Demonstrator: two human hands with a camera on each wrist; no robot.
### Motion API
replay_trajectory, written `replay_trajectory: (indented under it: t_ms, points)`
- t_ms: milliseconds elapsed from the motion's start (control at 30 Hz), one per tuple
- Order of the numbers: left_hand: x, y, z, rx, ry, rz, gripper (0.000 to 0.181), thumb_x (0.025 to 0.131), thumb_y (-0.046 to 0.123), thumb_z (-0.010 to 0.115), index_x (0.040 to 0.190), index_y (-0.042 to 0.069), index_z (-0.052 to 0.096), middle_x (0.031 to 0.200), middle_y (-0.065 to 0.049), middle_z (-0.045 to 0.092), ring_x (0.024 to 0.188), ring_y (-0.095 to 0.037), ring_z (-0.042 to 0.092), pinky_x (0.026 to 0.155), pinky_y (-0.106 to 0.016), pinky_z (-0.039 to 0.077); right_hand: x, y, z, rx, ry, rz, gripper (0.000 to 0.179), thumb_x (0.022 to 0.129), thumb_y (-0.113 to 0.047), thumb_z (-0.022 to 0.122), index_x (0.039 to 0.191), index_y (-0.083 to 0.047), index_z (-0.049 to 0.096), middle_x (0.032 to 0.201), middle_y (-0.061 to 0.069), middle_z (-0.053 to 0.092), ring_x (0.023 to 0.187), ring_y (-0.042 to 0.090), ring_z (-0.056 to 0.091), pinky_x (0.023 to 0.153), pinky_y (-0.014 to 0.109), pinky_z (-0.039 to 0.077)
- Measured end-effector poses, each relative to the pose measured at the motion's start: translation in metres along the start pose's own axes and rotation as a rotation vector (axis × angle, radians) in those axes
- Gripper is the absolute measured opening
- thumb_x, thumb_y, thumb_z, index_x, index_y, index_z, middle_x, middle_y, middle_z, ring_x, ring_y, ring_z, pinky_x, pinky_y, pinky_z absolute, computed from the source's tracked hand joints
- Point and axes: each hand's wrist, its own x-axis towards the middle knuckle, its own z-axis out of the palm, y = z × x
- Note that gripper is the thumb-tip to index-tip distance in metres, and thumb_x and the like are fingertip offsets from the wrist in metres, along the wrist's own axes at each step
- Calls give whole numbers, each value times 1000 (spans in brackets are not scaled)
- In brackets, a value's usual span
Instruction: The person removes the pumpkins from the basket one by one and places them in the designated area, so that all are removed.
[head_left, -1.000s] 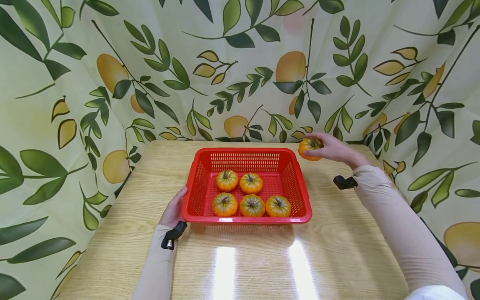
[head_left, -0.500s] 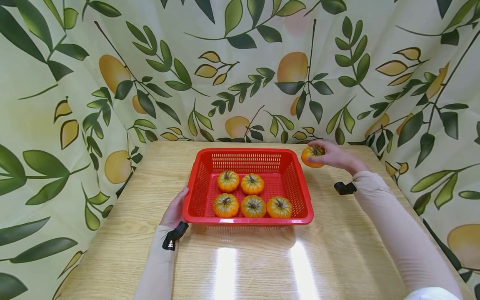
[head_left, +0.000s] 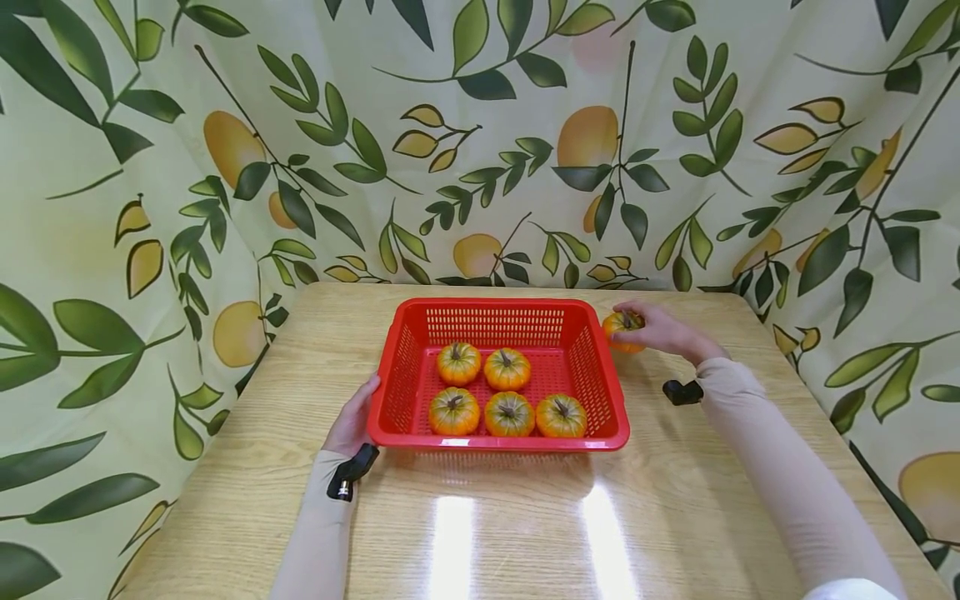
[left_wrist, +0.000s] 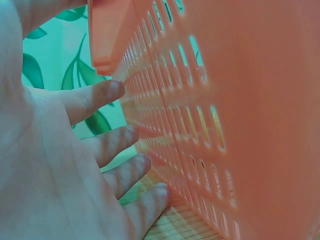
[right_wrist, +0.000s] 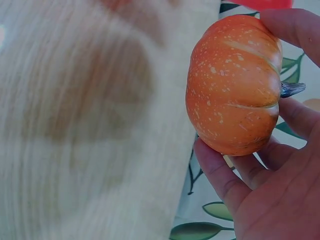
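A small orange pumpkin (head_left: 619,332) with a dark stem is in my right hand (head_left: 656,328), beside the back right corner of the red basket (head_left: 501,443). In the right wrist view, thumb and fingers hold this pumpkin (right_wrist: 232,90) round its sides, its underside facing the wooden tabletop. My left hand (head_left: 352,419) is at the basket's left side. The left wrist view shows its fingers (left_wrist: 115,140) fairly straight, fingertips at the slotted outer wall (left_wrist: 200,125). Inside the basket sit several more pumpkins (head_left: 507,414), stems up, two behind and the others along the front.
The basket stands on a light wooden table (head_left: 525,533) with two bright reflections near the front. A leaf-and-fruit patterned cloth (head_left: 480,167) hangs behind and at both sides. Each wrist wears a small black camera (head_left: 682,392).
My right hand has come down and slightly toward me with the pumpkin, along the basket's right side. The left hand stays at the basket, and the view has shifted slightly.
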Motion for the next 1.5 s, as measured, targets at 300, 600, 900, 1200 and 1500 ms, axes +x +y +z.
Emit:
replay_trajectory:
  t_ms: [300,600,900,1200,1500]
  points:
    - [-1,-1,-2,27,28,-14,32,109,37,38,133,21,50,117,6,70,108,-12,67,98,-33,55,3,16,15,7,-15,-4,71,96,-31,67,151,3,37,147,29,44,132,44,43,114,68,32]
    - [1,-3,-6,59,19,-6,33,108,39,38,135,23,49,119,7,69,109,-12,67,98,-33,55,3,17,22,27,-28,20,70,96,-29,65,151,3,36,150,31,41,133,47,40,114,70,31]
    - [0,-2,-4,33,27,-16,34,109,38,37,137,22,47,121,6,69,111,-13,66,100,-34,55,5,26,29,31,-33,41,70,96,-29,66,151,4,36,151,32,39,135,48,37,114,71,28]
    - [-1,-1,-2,19,24,-21,34,109,36,36,137,20,47,121,5,69,111,-13,66,100,-35,55,4,29,32,38,-43,63,73,96,-31,66,152,3,34,154,33,35,139,51,33,116,72,24]
    - [0,0,-1,27,25,-25,33,109,36,35,134,19,49,117,5,70,107,-13,68,98,-34,56,4,27,33,35,-47,63,75,95,-32,67,153,1,33,155,32,35,139,50,34,115,73,25]
